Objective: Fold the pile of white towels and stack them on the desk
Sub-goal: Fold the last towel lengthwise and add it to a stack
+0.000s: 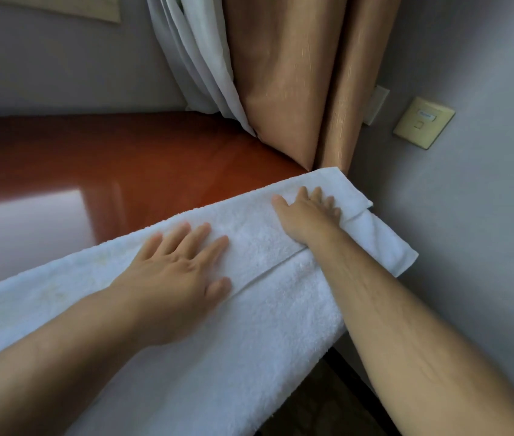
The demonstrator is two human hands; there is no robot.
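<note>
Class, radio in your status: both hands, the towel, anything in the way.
Pressing flat on white terry towel: left hand, right hand. Towel folded lengthwise along glossy red-brown wooden desk front edge. Far end crowded by tan curtain.

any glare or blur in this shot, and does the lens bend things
Head view: a pale glare patch lies on the desk; the wide lens bows the towel; the left hand and right hand are sharp; light is dim, shadows soft.
</note>
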